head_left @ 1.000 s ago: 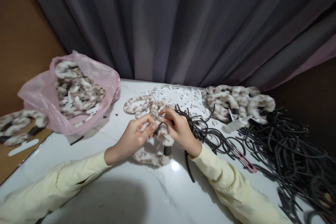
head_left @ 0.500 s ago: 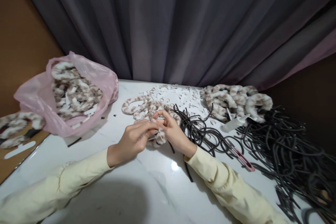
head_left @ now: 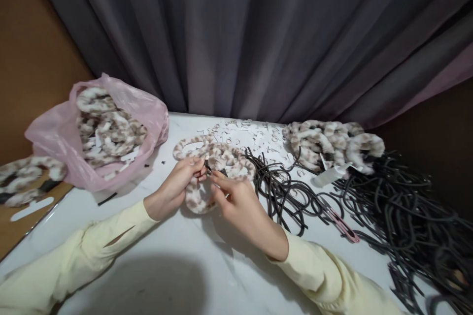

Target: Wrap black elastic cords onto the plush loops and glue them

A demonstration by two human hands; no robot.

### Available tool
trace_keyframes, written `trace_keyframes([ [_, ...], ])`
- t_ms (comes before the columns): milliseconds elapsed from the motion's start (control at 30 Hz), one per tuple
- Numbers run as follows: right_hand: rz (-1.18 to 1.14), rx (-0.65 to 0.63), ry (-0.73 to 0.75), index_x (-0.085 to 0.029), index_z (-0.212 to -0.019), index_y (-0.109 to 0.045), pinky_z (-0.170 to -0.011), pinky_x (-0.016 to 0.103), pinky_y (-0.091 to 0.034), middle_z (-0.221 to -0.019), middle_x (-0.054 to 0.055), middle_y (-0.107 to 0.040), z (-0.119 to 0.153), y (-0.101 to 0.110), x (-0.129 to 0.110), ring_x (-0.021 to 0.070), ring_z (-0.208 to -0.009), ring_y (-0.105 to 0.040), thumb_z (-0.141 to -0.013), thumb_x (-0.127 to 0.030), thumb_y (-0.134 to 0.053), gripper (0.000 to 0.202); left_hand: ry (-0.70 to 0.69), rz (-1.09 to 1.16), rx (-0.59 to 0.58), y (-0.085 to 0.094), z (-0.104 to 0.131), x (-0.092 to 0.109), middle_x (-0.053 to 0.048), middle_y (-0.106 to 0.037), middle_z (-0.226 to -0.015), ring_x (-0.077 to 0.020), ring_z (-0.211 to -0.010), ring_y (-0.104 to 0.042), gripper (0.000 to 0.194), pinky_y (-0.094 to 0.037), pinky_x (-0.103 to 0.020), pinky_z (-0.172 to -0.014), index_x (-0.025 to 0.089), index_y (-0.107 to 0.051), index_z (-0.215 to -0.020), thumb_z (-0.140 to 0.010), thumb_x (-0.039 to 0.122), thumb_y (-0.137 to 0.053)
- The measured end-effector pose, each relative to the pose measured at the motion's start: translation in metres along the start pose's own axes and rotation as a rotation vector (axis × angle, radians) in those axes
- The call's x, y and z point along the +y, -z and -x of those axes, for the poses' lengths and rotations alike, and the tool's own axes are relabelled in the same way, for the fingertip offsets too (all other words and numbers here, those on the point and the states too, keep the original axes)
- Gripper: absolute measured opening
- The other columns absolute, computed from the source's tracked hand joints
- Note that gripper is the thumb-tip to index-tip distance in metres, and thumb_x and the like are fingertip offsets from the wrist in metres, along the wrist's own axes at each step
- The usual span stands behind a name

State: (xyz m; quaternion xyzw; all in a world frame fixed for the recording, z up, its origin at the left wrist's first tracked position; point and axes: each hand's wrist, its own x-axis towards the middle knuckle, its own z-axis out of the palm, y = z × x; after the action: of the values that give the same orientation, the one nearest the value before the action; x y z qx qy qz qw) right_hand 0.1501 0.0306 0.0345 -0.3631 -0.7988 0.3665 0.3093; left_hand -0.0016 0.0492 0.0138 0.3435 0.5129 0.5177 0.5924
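Note:
My left hand [head_left: 177,182] pinches one end of a furry white-and-brown ring [head_left: 197,199] at the middle of the table, where a small black end shows. My right hand [head_left: 240,199] is closed, its fingertips on a thin black piece [head_left: 209,167] at the same spot. The ring hangs in a loop between and below the hands. Right behind it lies a pile of similar furry loops [head_left: 234,157]. Black cords [head_left: 277,182] lie in a tangle to the right of my right hand.
A pink plastic bag [head_left: 155,113] of furry rings stands at the left. Further furry rings [head_left: 332,140], a translucent bottle [head_left: 328,175], pink snips [head_left: 343,226] and a large heap of black cords [head_left: 414,216] are on the right. Paper scraps [head_left: 251,133] lie at the back.
My hands have moved slightly apart, my right hand lower and nearer. The furry loop and black piece between them now show. A black cord near my right wrist no longer shows.

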Motion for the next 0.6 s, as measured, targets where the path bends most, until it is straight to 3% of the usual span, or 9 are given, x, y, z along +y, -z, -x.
trace_keyframes([
  [67, 0.023, -0.03, -0.027, -0.009, -0.102, -0.062, -0.102, 0.036, -0.037, -0.126, 0.017, -0.054, 0.0, -0.007, 0.006, 0.0245, -0.125, -0.043, -0.086, -0.011, -0.039, 0.028, 0.097, 0.102, -0.024, 0.0, -0.001, 0.0, 0.005, -0.041, -0.054, -0.0052, -0.046, -0.038, 0.018, -0.033, -0.014, -0.043, 0.014, -0.045, -0.059, -0.066, 0.017, -0.062],
  [133, 0.026, -0.014, -0.061, -0.007, -0.119, -0.053, -0.103, 0.039, -0.036, -0.131, 0.019, -0.048, -0.002, -0.013, 0.014, 0.0265, -0.125, -0.042, -0.084, -0.011, -0.041, 0.037, 0.192, 0.182, -0.025, -0.001, 0.001, 0.001, 0.005, -0.041, -0.054, -0.0048, -0.043, -0.037, 0.015, -0.033, -0.014, -0.041, 0.015, -0.046, -0.061, -0.065, 0.015, -0.061],
  [233, -0.174, -0.069, -0.205, -0.013, -0.125, -0.045, -0.077, 0.037, -0.053, -0.112, 0.015, -0.06, -0.005, -0.021, 0.024, 0.0235, -0.09, -0.064, -0.084, -0.016, -0.044, 0.041, 0.245, 0.214, -0.04, -0.003, 0.005, 0.003, 0.006, -0.04, -0.053, -0.0041, -0.041, -0.034, 0.016, -0.031, -0.014, -0.039, 0.015, -0.044, -0.062, -0.066, 0.015, -0.059],
  [300, -0.416, -0.122, -0.337, -0.015, -0.114, -0.049, -0.053, 0.03, -0.054, -0.09, 0.008, -0.062, -0.007, -0.025, 0.028, 0.0165, -0.061, -0.063, -0.085, -0.019, -0.044, 0.03, 0.18, 0.139, -0.075, -0.004, 0.008, 0.003, 0.006, -0.039, -0.051, -0.0043, -0.041, -0.034, 0.019, -0.031, -0.015, -0.04, 0.015, -0.043, -0.061, -0.068, 0.017, -0.061],
  [400, -0.641, -0.138, -0.439, -0.015, -0.089, -0.053, -0.046, 0.026, -0.049, -0.069, 0.001, -0.054, -0.01, -0.026, 0.03, 0.0133, -0.052, -0.055, -0.085, -0.02, -0.045, 0.011, -0.009, -0.081, -0.076, -0.005, 0.011, 0.003, 0.005, -0.042, -0.052, -0.006, -0.044, -0.037, 0.023, -0.032, -0.016, -0.043, 0.016, -0.044, -0.062, -0.074, 0.026, -0.06],
  [467, -0.596, -0.11, -0.421, -0.016, -0.079, -0.053, -0.046, 0.024, -0.045, -0.061, -0.001, -0.051, -0.01, -0.022, 0.028, 0.0125, -0.051, -0.051, -0.084, -0.02, -0.048, 0.009, -0.157, -0.271, -0.045, -0.004, 0.011, 0.003, 0.005, -0.045, -0.052, -0.0075, -0.046, -0.039, 0.023, -0.032, -0.017, -0.045, 0.017, -0.047, -0.064, -0.078, 0.032, -0.057],
  [600, -0.309, -0.053, -0.265, -0.016, -0.061, -0.05, -0.052, 0.022, -0.033, -0.053, -0.003, -0.049, -0.01, -0.01, 0.023, 0.0096, -0.051, -0.043, -0.084, -0.02, -0.049, 0.024, -0.379, -0.601, 0.079, -0.002, 0.007, 0.002, 0.004, -0.049, -0.056, -0.0107, -0.049, -0.041, 0.017, -0.032, -0.021, -0.048, 0.018, -0.051, -0.079, -0.079, 0.035, -0.054],
])
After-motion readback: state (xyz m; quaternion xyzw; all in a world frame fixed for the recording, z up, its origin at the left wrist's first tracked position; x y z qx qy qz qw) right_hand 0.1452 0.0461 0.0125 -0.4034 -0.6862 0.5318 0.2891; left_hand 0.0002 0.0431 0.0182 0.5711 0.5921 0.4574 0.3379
